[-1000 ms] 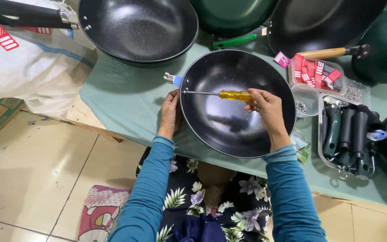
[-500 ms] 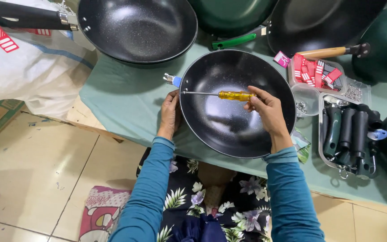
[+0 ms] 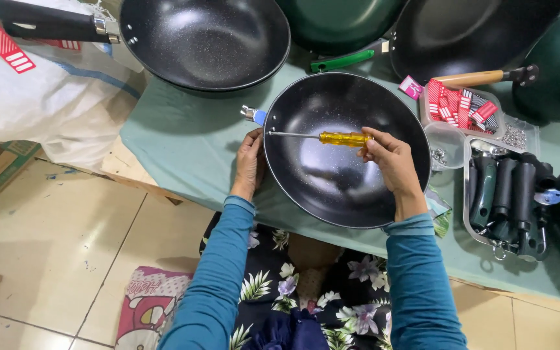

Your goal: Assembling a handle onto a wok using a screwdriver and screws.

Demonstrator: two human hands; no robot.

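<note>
Head view looks straight down on a green-covered counter (image 3: 183,139) where a black handle-less wok (image 3: 348,152) sits at the near edge, directly in front of the seated person. Left hand (image 3: 251,162) is pressed against the wok's left rim, fingers curled over the edge, apparently to steady the pan against turning or sliding. Beside that rim a short metal bracket with a blue fitting (image 3: 253,115) projects outward. Right hand (image 3: 390,159) is closed around the yellow handle of a screwdriver (image 3: 322,137), which lies level across the bowl with its shaft tip touching the inner wall at the bracket side; this alignment suggests a fastener there is being driven from inside. Right grip is tight on the handle; left grip is narrow, clamping the rim. To the right stands a wire basket of black and green pan handles (image 3: 507,194), within reach. Further woks lie behind.
</note>
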